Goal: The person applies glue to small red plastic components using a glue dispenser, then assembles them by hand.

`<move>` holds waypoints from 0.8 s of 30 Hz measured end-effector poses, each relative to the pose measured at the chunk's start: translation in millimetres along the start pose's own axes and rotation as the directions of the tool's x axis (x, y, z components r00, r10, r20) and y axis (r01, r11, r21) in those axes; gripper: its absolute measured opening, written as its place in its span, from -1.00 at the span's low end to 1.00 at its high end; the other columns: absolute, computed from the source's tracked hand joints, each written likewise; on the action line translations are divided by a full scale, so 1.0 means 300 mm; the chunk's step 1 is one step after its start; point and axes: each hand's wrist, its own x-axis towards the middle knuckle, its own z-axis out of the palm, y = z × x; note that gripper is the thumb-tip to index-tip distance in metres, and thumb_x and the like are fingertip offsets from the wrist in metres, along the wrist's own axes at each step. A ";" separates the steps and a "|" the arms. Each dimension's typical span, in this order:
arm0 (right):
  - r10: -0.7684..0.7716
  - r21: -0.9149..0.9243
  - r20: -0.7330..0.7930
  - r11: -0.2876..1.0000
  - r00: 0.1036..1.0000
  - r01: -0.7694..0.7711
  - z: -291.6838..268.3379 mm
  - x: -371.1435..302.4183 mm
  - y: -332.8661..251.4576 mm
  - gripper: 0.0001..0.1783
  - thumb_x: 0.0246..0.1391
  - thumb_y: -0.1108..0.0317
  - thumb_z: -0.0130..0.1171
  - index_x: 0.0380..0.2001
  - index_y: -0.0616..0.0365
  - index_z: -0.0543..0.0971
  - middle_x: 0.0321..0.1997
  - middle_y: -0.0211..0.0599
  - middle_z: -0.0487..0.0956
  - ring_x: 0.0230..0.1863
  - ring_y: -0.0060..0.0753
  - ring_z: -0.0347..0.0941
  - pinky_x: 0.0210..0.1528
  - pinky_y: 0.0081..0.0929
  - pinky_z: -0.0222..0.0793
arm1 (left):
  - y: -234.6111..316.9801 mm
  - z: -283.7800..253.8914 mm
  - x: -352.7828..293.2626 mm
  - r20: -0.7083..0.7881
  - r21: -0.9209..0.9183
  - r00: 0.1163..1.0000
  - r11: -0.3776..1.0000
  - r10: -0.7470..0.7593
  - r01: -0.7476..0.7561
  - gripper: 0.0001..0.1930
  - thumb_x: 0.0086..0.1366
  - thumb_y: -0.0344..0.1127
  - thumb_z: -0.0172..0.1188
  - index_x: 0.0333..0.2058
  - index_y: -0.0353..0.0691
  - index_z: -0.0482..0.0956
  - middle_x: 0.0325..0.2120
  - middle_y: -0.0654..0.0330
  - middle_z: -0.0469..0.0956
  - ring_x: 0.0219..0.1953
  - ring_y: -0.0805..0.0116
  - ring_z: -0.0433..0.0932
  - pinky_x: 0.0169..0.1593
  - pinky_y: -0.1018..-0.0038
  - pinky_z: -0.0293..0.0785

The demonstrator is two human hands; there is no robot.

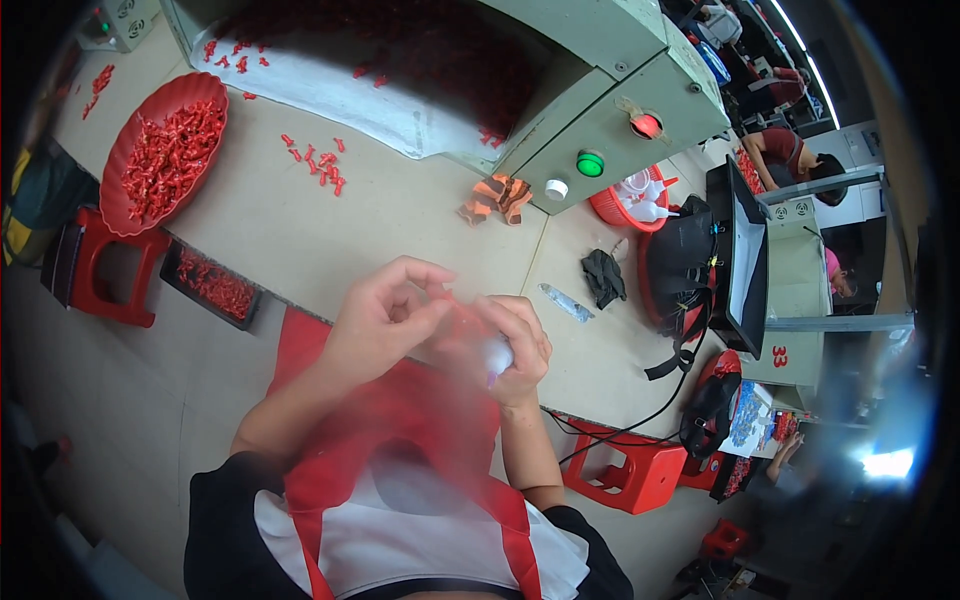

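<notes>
In the middle, close above the table edge, my two hands work near each other, partly blurred by a hazy smear. My left hand [385,310] is closed, thumb and fingertips pinching a small red piece [446,296]. My right hand [525,345] wraps round a small white squeeze bottle [497,356], whose purplish end points down toward my red apron [400,400]. Beyond the hands, several small red pieces [322,165] lie loose on the table [390,215]. A red scalloped basin [115,165] at the left holds a heap of similar pieces.
A pale green machine box [610,140] with buttons stands at the back, red pieces inside. Right of it are a red basket [600,208] of white bottles, a dark cloth [604,278] and a black bag [680,255]. Red stools [632,465] flank the table; people work at far right.
</notes>
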 end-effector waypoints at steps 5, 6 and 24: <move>-0.028 -0.031 0.012 0.999 1.000 0.029 0.000 0.001 0.001 -0.46 -0.33 0.24 0.43 -0.20 0.16 0.51 -0.37 -0.22 0.49 -0.47 -0.39 0.48 -0.52 -0.55 0.40 | -0.002 -0.005 0.001 -0.002 0.007 1.000 1.000 0.026 -0.026 -0.83 0.16 -0.52 0.07 -0.23 -0.32 0.44 -0.57 0.37 0.49 -0.61 0.79 0.33 -0.56 0.78 0.19; -0.030 -0.028 0.019 0.999 0.999 0.031 0.001 0.002 0.001 -0.48 -0.32 0.24 0.42 -0.20 0.16 0.51 -0.37 -0.22 0.49 -0.48 -0.39 0.49 -0.52 -0.55 0.41 | -0.003 -0.003 0.001 -0.002 0.007 1.000 1.000 0.025 -0.025 -0.83 0.16 -0.52 0.07 -0.23 -0.32 0.44 -0.57 0.37 0.49 -0.61 0.79 0.33 -0.56 0.78 0.19; 0.102 0.199 0.086 0.973 0.991 -0.118 -0.001 0.044 -0.001 -0.50 -0.32 0.41 0.41 -0.20 0.21 0.51 -0.33 -0.26 0.48 -0.57 -0.57 0.40 -0.56 -0.64 0.32 | -0.011 0.014 0.003 -0.026 -0.107 0.999 0.994 0.019 -0.022 -0.84 0.15 -0.59 0.04 -0.25 -0.41 0.45 -0.36 0.23 0.45 -0.52 0.64 0.41 -0.46 0.70 0.35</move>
